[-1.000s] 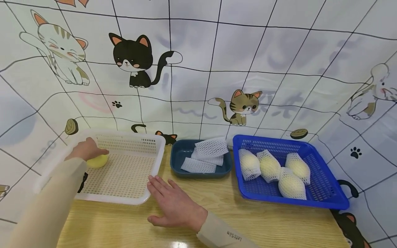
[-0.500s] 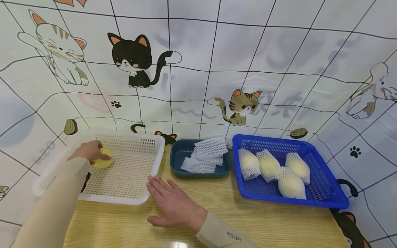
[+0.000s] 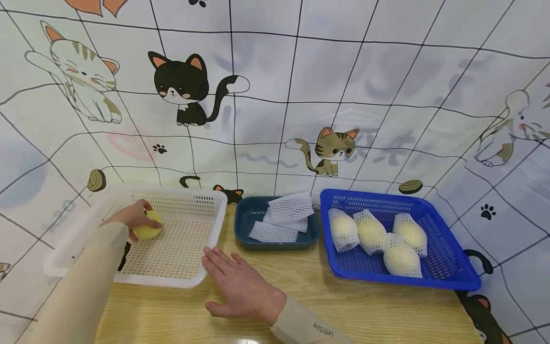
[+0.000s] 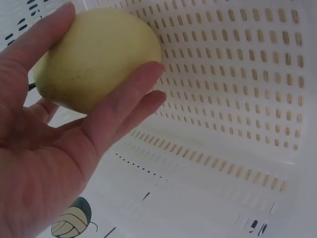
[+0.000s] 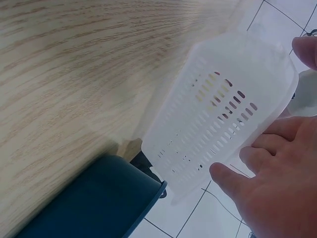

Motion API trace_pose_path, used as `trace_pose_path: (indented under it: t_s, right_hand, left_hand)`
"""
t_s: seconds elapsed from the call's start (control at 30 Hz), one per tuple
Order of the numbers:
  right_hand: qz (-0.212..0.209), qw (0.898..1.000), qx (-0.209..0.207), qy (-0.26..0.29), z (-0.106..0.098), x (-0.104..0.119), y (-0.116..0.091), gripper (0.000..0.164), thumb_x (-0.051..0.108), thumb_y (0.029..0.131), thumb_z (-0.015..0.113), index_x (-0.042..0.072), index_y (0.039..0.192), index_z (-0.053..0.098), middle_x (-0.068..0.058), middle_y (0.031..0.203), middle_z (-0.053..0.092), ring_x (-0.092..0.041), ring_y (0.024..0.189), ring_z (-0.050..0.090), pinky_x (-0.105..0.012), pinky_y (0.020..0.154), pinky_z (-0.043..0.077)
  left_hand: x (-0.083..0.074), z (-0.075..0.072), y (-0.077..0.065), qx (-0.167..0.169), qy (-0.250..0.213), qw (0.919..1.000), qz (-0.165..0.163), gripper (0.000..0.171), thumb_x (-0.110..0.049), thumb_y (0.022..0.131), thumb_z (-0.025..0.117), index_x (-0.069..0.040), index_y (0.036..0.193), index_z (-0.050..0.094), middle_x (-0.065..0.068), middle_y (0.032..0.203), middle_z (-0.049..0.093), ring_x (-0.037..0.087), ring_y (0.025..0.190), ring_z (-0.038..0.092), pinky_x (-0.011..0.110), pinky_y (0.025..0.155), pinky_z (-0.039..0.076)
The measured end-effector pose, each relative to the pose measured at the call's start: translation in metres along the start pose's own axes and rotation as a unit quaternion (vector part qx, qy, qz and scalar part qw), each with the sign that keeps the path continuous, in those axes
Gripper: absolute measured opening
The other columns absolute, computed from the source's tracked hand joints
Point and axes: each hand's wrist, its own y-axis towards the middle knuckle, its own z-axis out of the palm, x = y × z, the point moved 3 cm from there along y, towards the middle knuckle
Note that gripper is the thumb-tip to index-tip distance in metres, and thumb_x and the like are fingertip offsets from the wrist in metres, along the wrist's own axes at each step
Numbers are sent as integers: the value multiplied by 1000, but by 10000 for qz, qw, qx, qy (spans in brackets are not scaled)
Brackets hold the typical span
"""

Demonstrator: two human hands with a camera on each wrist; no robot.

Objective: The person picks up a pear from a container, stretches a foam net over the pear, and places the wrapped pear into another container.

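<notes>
In the white basket [image 3: 180,253] at the left, my left hand [image 3: 131,216] grips a pale yellow pear [image 3: 148,228]. The left wrist view shows the pear [image 4: 104,54] with a dark stem, thumb and fingers curled around it. My right hand [image 3: 245,289] is spread flat, its fingertips touching the basket's front right corner. Seen from the right wrist, those fingers [image 5: 233,181] lie against the basket's outer wall [image 5: 218,119].
A dark teal tray [image 3: 245,241] in the middle holds several white foam net sleeves [image 3: 290,208]. To the right stands a blue basket [image 3: 447,274] with several net-wrapped pears [image 3: 401,255]. A cat-patterned covering [image 3: 266,119] rises behind the wooden table [image 3: 343,315].
My left hand has closed around the pear and shifted it right within the white basket. My right hand has stayed at the basket's corner. The head view has tilted slightly.
</notes>
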Motion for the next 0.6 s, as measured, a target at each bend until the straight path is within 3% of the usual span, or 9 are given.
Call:
trace_pose_path:
  t_s: [0.37,0.6]
  right_hand:
    - [-2,10000,-49,27,-2,2,0,89,61,99,55,10,165,25,-5,173,13,-17,158,12,-42,122,29]
    - [43,9998,-80,198,-1,1,0,87,60,100,55,10,164,27,-4,173,14,-16,158,12,-44,122,30]
  left_hand:
    - [7,-8,-2,-366,429,9975,416,80,-33,91,76,11,141,31,33,119,52,35,91,60,42,66,60]
    - [-12,-20,-12,-557,571,9936,800,82,-41,94,72,6,146,30,36,131,50,42,102,62,42,70,61]
